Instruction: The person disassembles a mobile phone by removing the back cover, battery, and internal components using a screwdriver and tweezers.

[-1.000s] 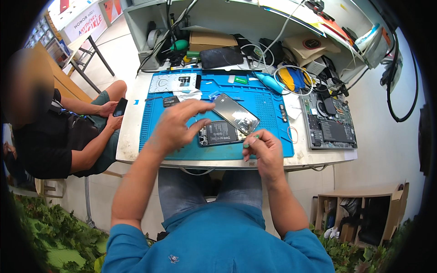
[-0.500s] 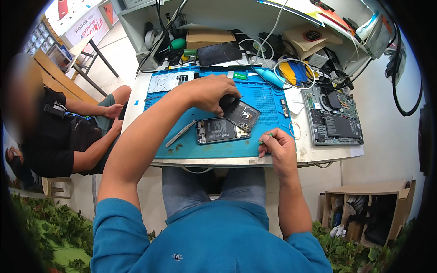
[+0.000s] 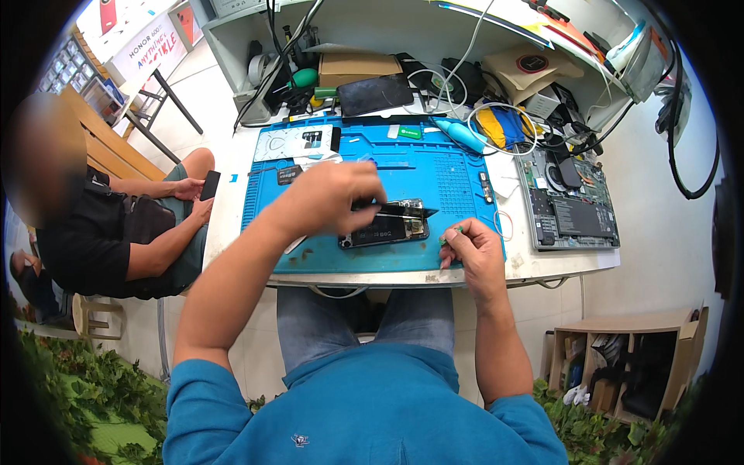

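An opened phone (image 3: 381, 232) with its black battery showing lies on the blue mat in front of me. My left hand (image 3: 335, 195), somewhat blurred, is closed at the left end of a thin dark phone panel (image 3: 403, 209). That panel is tilted nearly edge-on over the phone; whether it touches the phone I cannot tell. My right hand (image 3: 474, 246), to the right of the phone by the mat's front edge, pinches a small green-handled tool (image 3: 452, 232); its other end is hidden by the fingers. Beneath my left forearm a pale tool (image 3: 294, 245) is mostly covered.
Behind the phone, the blue mat (image 3: 457, 182) bears a white panel (image 3: 287, 144), a small black part (image 3: 290, 175) and a green-and-white piece (image 3: 408, 132). An opened laptop (image 3: 577, 201) sits at right. Cables and boxes crowd the shelf. A person (image 3: 116, 225) sits at left holding a phone.
My left hand has come nearer and to the left, turning the dark panel from lying slanted to nearly edge-on. The small black part now shows. My right hand stays in place.
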Action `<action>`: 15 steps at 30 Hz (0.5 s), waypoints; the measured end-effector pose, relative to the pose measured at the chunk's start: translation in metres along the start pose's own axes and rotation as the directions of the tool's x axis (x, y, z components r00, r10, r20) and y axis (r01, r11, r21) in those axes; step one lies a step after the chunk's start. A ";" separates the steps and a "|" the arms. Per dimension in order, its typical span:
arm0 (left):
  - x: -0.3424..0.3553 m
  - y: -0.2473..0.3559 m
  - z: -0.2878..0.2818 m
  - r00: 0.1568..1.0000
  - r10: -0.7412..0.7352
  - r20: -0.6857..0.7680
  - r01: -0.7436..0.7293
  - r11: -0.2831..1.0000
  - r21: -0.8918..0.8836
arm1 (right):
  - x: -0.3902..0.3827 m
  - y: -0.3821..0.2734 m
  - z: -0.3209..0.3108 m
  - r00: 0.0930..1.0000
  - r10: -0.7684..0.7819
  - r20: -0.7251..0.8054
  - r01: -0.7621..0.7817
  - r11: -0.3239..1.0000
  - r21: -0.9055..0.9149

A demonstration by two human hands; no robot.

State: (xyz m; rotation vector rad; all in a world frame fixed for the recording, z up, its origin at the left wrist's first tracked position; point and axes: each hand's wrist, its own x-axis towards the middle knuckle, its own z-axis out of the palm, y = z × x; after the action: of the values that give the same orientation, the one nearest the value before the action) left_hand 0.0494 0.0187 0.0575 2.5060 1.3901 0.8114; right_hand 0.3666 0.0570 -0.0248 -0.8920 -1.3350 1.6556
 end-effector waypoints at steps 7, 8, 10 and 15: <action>-0.048 0.029 0.048 0.964 0.107 -0.243 -0.047 0.970 0.237 | 0.004 -0.002 0.013 0.999 -0.021 -0.034 0.018 0.995 -0.096; -0.053 0.028 0.052 0.978 0.043 -0.204 0.000 0.978 0.207 | 0.004 -0.003 0.014 0.999 -0.022 -0.032 0.019 0.995 -0.097; -0.052 0.029 0.049 0.984 -0.015 -0.178 0.048 0.983 0.180 | 0.004 -0.005 0.015 1.000 -0.013 -0.026 0.008 0.983 -0.185; -0.046 0.022 0.040 0.988 -0.094 -0.126 0.108 0.989 0.103 | 0.003 -0.006 0.015 0.999 -0.025 -0.035 0.013 0.954 -0.300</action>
State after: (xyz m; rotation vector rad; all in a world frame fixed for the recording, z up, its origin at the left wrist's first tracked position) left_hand 0.0676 -0.0269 0.0148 2.4778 1.6290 0.9036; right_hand 0.3528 0.0540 -0.0164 -1.0767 -1.5905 1.4346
